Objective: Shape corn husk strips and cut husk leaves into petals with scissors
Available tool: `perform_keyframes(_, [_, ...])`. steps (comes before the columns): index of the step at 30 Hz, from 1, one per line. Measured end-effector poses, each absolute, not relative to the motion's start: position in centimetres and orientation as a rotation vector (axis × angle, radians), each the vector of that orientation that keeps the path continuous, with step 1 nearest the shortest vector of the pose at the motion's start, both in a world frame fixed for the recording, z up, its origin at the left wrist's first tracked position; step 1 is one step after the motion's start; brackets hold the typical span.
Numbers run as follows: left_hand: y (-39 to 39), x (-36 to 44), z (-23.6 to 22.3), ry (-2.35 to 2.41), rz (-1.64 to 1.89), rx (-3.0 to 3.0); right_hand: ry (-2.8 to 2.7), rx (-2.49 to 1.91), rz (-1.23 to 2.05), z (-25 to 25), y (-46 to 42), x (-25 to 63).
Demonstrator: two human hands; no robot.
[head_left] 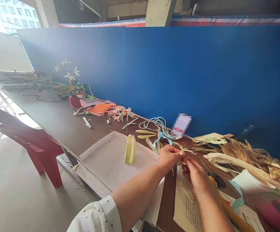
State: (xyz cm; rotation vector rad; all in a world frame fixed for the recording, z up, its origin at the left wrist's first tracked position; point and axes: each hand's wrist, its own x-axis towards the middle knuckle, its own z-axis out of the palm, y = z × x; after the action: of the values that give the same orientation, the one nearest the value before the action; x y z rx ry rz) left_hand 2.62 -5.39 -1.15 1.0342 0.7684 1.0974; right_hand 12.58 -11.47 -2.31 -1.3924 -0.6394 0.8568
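A small husk flower [183,150] is held up over the brown table [65,119], past the right side of the white box [98,158]. It is pinched by the left hand [169,157], with the thumb and first finger closed on it. Just under the flower, the fingertips of the right hand [196,174] are brought close to those of the left hand. Its other fingers are curled in, but it cannot be told if its tips are shut or what is held by them.

Low walls are seen around the open box, and one pale green husk [130,149] is stood up inside it. Lots of bare floor is left around that husk. The near part of the box is crossed by the left arm.

Little room is left on the right. The printed paper [185,203] is partly covered by the right arm, and a yellow thing [236,212] is placed beside that arm. Farther right, the white cup [251,182] and the pile of dry husks [246,151] are crowded together.

Behind the hands, the pale blue cord [154,120] is looped near the blue wall [190,64]. More open table is seen to the left, between the white pen [87,122] and the long edge by the red chair [40,148].
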Motion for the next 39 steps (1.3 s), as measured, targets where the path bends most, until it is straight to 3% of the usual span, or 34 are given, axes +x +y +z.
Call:
perform_keyframes(17, [-5.4, 2.0, -0.6, 0.632, 1.062, 0.805, -0.727, -1.410, 0.824, -1.8, -11.7, 12.4])
perform_keyframes(28, [-5.2, 2.1, -0.8, 0.536, 1.017, 0.830, -0.473, -1.087, 0.932, -0.8, -11.8, 12.4])
perform_keyframes(39, [-5.0, 2.2, -1.1, 0.543, 0.985, 0.847, -0.582, -1.251, 0.841, -1.1, -11.8, 12.4])
